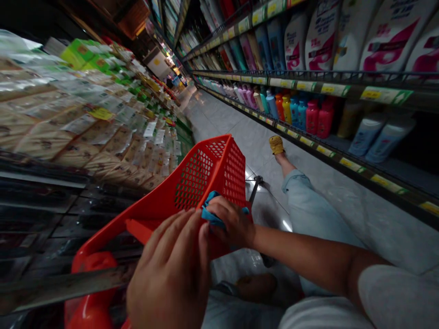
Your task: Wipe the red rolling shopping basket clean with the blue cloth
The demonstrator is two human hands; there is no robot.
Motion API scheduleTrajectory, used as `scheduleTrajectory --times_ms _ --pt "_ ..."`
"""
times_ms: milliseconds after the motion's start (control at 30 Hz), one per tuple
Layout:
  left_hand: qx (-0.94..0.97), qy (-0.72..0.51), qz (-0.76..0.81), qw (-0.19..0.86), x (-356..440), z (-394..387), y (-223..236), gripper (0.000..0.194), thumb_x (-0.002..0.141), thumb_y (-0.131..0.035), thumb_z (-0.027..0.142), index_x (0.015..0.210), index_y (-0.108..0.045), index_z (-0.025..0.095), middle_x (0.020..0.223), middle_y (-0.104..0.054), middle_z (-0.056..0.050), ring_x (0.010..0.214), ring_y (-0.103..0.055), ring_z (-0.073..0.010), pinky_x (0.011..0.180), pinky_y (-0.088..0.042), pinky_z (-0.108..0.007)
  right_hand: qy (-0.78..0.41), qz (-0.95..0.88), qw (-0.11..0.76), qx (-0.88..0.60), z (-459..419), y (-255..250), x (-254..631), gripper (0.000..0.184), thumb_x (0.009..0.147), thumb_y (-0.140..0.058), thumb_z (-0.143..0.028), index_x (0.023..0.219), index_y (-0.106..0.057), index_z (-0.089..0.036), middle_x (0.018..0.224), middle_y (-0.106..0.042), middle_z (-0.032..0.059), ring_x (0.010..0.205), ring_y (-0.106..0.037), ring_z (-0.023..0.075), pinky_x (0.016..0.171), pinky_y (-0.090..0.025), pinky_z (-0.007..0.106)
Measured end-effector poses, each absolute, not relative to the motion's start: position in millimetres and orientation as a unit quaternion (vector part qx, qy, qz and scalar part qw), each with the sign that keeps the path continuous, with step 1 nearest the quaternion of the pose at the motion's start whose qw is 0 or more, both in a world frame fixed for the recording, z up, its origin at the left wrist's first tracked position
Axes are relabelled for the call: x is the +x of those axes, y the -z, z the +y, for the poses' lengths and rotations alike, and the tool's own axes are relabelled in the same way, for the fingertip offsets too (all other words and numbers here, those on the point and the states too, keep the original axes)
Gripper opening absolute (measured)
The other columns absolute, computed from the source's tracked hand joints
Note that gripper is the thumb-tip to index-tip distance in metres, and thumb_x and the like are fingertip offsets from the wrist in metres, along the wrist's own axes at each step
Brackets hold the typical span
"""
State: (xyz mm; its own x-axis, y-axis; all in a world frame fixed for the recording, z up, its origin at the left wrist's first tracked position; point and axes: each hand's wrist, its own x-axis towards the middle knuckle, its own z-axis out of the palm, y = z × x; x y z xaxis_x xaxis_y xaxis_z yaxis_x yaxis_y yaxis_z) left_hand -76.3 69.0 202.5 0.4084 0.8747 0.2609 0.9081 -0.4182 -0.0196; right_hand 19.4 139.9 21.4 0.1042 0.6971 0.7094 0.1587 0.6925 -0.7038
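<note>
A red plastic shopping cart (199, 178) with a perforated basket stands in front of me, tilted in the view. My right hand (233, 221) is closed around a blue cloth (212, 210) and presses it against the basket's near edge. Just left of it, my left hand (171, 269) lies over the cart's near side. Its fingers bend over the edge and the thumb is on the closer side, so it grips the cart; the part under the palm is hidden.
Shelves of shampoo bottles (318, 41) and colourful smaller bottles (312, 118) line the right side. Stacked packaged goods (89, 132) fill the left. My leg in light jeans (305, 205) and a yellow shoe (276, 145) are on the tiled floor (219, 114) beside the cart.
</note>
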Motion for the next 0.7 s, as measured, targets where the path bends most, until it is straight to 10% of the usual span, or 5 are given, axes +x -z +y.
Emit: scheduleTrajectory --times_ms 133,267,500,700 --pt "-0.745 -0.143 -0.631 0.161 -40.5 119.1 -197.2 0.047 0.105 -0.03 0.035 0.131 -0.063 0.012 0.116 -0.075 -0.018 0.102 -0.074 -0.0339 0.081 -0.058 -0.045 -0.28 -0.473 0.65 -0.525 178.8 31.3 27.0 0.028 0.083 -0.055 -0.015 0.11 -0.06 -0.022 0.113 -0.063 0.011 0.111 -0.061 0.0261 0.101 -0.052 0.043" --pt "-0.692 -0.241 -0.655 0.185 -37.6 130.4 -193.5 0.049 0.106 -0.019 0.028 0.106 -0.067 0.018 0.1 -0.077 -0.012 0.084 -0.076 -0.0309 0.059 -0.046 -0.036 -0.335 -0.344 0.626 -0.614 214.8 38.4 34.6 0.024 0.082 -0.051 -0.011 0.103 -0.058 -0.02 0.102 -0.065 0.0098 0.104 -0.063 0.0258 0.1 -0.051 0.047" --pt "-0.71 -0.234 -0.625 0.227 -63.0 126.9 -184.3 0.04 0.106 -0.026 0.029 0.107 -0.066 0.021 0.095 -0.076 -0.008 0.078 -0.075 -0.0252 0.052 -0.032 -0.033 -0.182 -0.546 0.699 -0.424 225.9 -25.0 18.6 0.028 0.089 -0.055 -0.018 0.116 -0.057 -0.023 0.116 -0.062 0.0092 0.112 -0.06 0.0221 0.102 -0.05 0.036" --pt "-0.693 -0.253 -0.634 0.231 -65.9 127.6 -183.9 0.04 0.107 -0.027 0.028 0.113 -0.067 0.022 0.104 -0.077 -0.007 0.08 -0.075 -0.0261 0.053 -0.031 -0.033 -0.237 -0.312 0.671 -0.629 270.6 38.9 43.5 0.03 0.085 -0.048 -0.011 0.113 -0.054 -0.019 0.11 -0.063 0.0132 0.108 -0.061 0.027 0.101 -0.05 0.045"
